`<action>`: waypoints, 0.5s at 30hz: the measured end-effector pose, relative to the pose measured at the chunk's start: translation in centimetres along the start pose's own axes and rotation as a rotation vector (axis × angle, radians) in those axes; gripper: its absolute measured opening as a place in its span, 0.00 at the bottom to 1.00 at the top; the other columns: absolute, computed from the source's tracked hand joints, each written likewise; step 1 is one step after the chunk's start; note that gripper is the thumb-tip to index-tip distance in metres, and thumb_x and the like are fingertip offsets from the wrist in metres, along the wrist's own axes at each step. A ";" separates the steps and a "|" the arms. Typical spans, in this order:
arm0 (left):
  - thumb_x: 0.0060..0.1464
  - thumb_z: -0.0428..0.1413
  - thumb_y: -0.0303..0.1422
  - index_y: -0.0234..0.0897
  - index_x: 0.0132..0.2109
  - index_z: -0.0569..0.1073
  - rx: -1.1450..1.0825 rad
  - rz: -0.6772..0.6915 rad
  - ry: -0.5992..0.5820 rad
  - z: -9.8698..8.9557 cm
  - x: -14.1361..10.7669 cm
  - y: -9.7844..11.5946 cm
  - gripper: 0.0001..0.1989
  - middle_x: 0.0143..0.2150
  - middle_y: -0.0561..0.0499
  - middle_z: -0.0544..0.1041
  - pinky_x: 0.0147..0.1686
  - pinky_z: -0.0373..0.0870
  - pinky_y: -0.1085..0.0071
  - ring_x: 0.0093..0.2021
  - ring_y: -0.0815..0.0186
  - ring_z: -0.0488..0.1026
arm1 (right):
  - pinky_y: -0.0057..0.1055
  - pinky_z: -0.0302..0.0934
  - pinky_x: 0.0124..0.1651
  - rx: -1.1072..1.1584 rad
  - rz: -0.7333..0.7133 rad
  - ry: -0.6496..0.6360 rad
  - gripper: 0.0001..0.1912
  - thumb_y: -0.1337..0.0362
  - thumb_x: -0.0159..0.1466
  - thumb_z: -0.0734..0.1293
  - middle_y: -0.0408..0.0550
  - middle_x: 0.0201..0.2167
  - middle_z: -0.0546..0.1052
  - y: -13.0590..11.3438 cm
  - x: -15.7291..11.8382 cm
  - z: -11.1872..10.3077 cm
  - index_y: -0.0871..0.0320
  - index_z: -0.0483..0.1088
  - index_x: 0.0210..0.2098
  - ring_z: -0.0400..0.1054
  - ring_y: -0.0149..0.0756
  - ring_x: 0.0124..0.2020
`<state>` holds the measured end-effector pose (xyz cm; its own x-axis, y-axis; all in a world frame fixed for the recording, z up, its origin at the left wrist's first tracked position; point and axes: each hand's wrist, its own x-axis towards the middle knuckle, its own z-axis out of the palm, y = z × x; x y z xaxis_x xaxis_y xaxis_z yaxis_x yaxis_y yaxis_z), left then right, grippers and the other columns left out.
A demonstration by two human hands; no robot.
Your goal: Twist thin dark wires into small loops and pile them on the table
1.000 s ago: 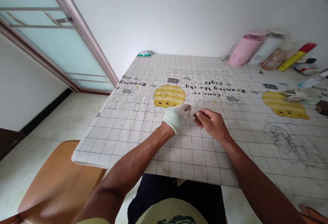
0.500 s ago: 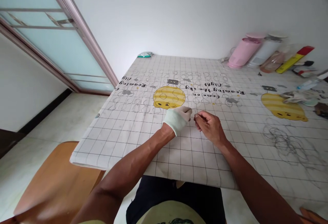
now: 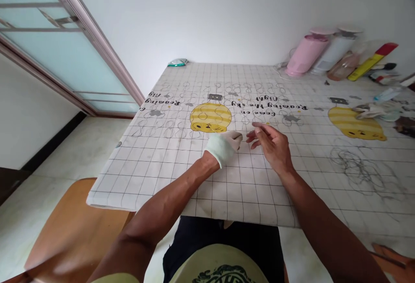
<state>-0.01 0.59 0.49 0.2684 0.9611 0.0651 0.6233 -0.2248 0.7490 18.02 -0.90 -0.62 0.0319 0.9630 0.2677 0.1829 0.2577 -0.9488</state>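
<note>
One gloved left hand point(image 3: 225, 145) at frame centre, with curled-in fingers, contents indiscernible, beside the right hand point(image 3: 274, 142), with loosely parted fingers, best steadied on the tablecloth point(image 3: 142, 173).

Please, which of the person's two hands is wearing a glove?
The left hand: it wears a whitish glove with a pale green cuff over the wrist. The right hand, with its fingers parted, is bare.

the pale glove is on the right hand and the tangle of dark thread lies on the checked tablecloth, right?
Wrong hand: in the head view, the pale glove is on the left hand. The tangle of dark thread does lie on the checked tablecloth.
</note>
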 end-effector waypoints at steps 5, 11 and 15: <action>0.64 0.48 0.33 0.39 0.28 0.71 0.076 0.034 -0.033 0.5 -0.1 -0.2 0.16 0.27 0.54 0.75 0.30 0.60 0.69 0.28 0.68 0.67 | 0.33 0.74 0.31 -0.120 -0.069 0.082 0.24 0.50 0.70 0.68 0.50 0.36 0.83 0.5 -0.4 0.7 0.57 0.76 0.59 0.78 0.38 0.32; 0.65 0.48 0.31 0.38 0.29 0.73 0.154 0.102 -0.033 0.6 -0.5 -0.2 0.16 0.27 0.53 0.75 0.31 0.59 0.69 0.27 0.69 0.66 | 0.31 0.72 0.28 -0.210 -0.105 0.132 0.18 0.56 0.71 0.66 0.46 0.30 0.81 0.8 -0.5 1.0 0.57 0.80 0.54 0.75 0.33 0.26; 0.64 0.48 0.29 0.38 0.27 0.70 0.195 0.136 -0.038 0.4 -0.7 -0.1 0.16 0.26 0.53 0.73 0.28 0.56 0.68 0.26 0.69 0.63 | 0.31 0.71 0.28 -0.240 -0.125 0.123 0.18 0.55 0.72 0.66 0.45 0.29 0.80 0.8 -0.4 0.9 0.56 0.81 0.54 0.73 0.32 0.25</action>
<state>0.04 -0.17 0.12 0.3844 0.9141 0.1290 0.7089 -0.3817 0.5931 17.28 -1.04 -1.67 0.1104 0.9043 0.4124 0.4195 0.3338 -0.8441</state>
